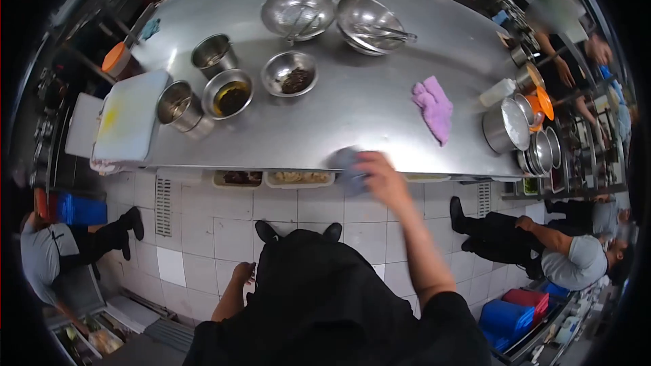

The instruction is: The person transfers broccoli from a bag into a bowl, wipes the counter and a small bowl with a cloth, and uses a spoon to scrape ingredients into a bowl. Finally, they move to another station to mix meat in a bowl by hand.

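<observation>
My right hand [381, 175] is closed on a grey-blue cloth [348, 168] at the near edge of the steel table [298, 137]. The cloth is blurred and hangs partly over that edge. Low beside my body is my left hand [243, 272], its fingers curled; what they hold, if anything, I cannot tell. To the right of the cloth, a crumpled pink towel [434, 108] lies on the tabletop. Farther back stand a steel bowl with dark contents [290, 74] and another bowl with dark, oily contents [229, 95].
Two large steel bowls [298, 10] with utensils sit at the back. Steel pots [180, 105] and a white cutting board [129, 118] occupy the left side. A squeeze bottle [497, 93] and a big pot [505, 127] stand right. People [573, 257] are on both sides.
</observation>
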Motion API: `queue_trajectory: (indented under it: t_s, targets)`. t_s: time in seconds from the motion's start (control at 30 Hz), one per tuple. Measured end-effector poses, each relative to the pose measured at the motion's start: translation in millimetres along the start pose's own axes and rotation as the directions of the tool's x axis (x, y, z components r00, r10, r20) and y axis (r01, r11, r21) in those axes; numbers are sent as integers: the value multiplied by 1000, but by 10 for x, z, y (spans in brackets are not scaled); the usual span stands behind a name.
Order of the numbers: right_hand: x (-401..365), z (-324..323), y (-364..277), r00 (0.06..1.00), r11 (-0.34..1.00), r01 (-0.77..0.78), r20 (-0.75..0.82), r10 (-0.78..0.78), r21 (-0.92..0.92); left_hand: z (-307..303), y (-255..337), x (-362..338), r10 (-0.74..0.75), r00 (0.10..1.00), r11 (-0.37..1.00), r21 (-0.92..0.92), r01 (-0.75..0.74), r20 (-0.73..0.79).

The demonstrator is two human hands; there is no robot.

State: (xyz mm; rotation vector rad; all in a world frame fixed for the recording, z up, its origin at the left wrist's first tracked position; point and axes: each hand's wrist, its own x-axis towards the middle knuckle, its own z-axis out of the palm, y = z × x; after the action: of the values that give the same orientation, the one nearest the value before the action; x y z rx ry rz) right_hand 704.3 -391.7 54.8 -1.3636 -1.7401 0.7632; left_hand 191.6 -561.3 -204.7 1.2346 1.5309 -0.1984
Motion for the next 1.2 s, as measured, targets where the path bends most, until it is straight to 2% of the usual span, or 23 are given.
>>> queue_trajectory:
  t_s: [0.03, 0.07, 0.1, 0.13, 0.2, 0.23, 0.3, 0.33, 0.37, 0.43, 0.47, 0.57, 0.63, 0.67, 0.73, 0.83, 0.9, 0.97, 1.03, 1.13, 1.17, 1.2]
  targets:
    - [-94, -331, 160, 987, 985, 21, -152, -47, -172, -56, -16, 62, -203, 978, 973, -108, 206, 41]
    - [-227, -602, 408, 948, 983, -118, -310, 69, -142, -120, -31, 98, -388, 916, 892, -206, 402, 105]
    - [-332, -844, 672, 869, 937, -296, -460, 182, -188, -191, -58, 73, -362, 929, 905, -210, 370, 77]
    - [-418, -982, 940, 750, 860, -469, -605, 268, -201, -267, -90, 53, -367, 927, 900, -225, 373, 71]
    - [-534, -846, 1559, 629, 601, -640, -775, 51, -479, -400, -147, 31, -332, 943, 904, -283, 321, 11]
    - [-372, -647, 1477, 646, 612, -620, -762, 44, -491, -476, -180, 3, -329, 944, 902, -294, 315, 0]
    - [-80, 92, 1176, 703, 628, -572, -710, 44, -528, -568, -377, -21, -331, 943, 881, -365, 301, -21]
    - [117, 515, 941, 805, 650, -436, -592, -26, -622, -608, -489, -18, -321, 946, 869, -412, 275, -44]
    - [340, 964, 600, 865, 717, -352, -503, 3, -602, -623, -599, -17, -341, 940, 837, -464, 290, -29]
    - [728, 1837, -46, 969, 808, -128, -245, -20, -575, -586, -883, 13, -354, 935, 807, -511, 297, -16]
    - [925, 2231, -343, 992, 832, -11, -114, -62, -555, -582, -1007, -6, -356, 934, 789, -537, 299, -3]
    - [1538, 3255, -995, 951, 872, 294, 211, -226, -391, -597, -1196, -179, -397, 918, 764, -557, 327, -7]
    - [1896, 3793, -1275, 822, 813, 513, 429, -375, -274, -562, -1428, -284, -425, 905, 739, -567, 363, 26]
    - [2023, 4015, -1363, 735, 760, 615, 505, -453, -212, -577, -1539, -307, -439, 897, 724, -573, 383, 45]
    - [2155, 4416, -1398, 674, 684, 694, 534, -510, -224, -616, -1670, -372, -479, 877, 716, -560, 417, 41]
    - [1994, 4362, -1393, 721, 686, 659, 519, -459, -309, -702, -1870, -330, -467, 880, 711, -555, 432, 86]
    - [1761, 4032, -1245, 770, 695, 622, 444, -458, -361, -865, -1799, -337, -212, 977, 937, -283, 206, 7]
    - [1451, 3555, -1038, 819, 701, 571, 360, -447, -428, -1001, -1709, -163, -135, 991, 971, -194, 137, 24]
    - [1106, 3027, -797, 893, 765, 449, 244, -377, -461, -1121, -1582, 71, -54, 998, 992, -111, 59, 40]
    - [609, 2125, -497, 976, 830, 219, 126, -179, -513, -1387, -1255, 485, 67, 995, 998, -9, -67, 80]
    - [467, 1815, -412, 992, 848, 124, 93, -88, -515, -1468, -1109, 620, 111, 991, 993, 19, -113, 79]
    - [350, 1501, -338, 995, 838, 103, 55, -87, -535, -1533, -884, 724, 154, 985, 986, 44, -158, 79]
